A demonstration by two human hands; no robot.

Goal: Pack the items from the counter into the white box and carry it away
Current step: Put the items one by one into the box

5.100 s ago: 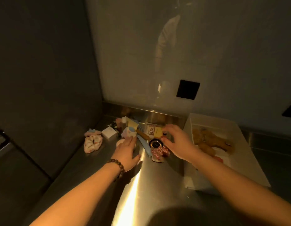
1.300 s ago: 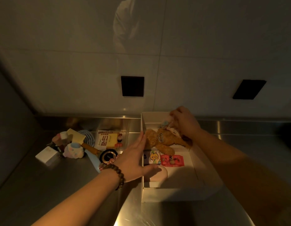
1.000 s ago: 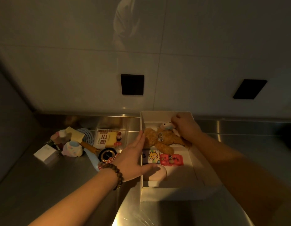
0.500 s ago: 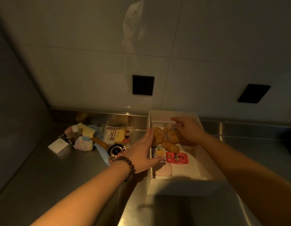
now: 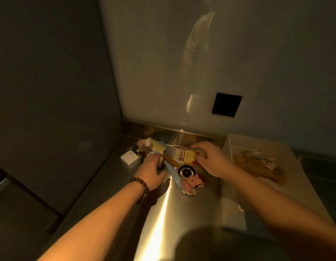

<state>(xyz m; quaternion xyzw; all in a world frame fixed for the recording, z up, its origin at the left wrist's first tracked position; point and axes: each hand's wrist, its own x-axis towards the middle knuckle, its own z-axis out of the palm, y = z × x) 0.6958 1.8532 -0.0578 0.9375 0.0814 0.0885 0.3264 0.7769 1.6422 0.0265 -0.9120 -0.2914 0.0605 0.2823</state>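
Note:
On the steel counter (image 5: 125, 187) lies a pile of small items in the back corner. My left hand (image 5: 151, 172), with a bead bracelet on the wrist, closes over a small pastel cup toy (image 5: 153, 153). My right hand (image 5: 210, 160) grips the right edge of a white and yellow snack packet (image 5: 183, 156). In front of them lie a black round item (image 5: 186, 171) and a red checked bow (image 5: 192, 182). The white box (image 5: 232, 210) stands at the right, with a brown plush bear (image 5: 257, 164) inside.
A small white cube box (image 5: 130, 158), a yellow-headed tool with a wooden handle (image 5: 157, 146), a light blue item (image 5: 172, 175) and small bottles (image 5: 144, 146) crowd the corner. A dark wall rises at the left. The tiled back wall carries a black square socket (image 5: 226, 104).
Both hands have left the white box and moved left to the pile. My view has swung left, so the box now sits at the right edge.

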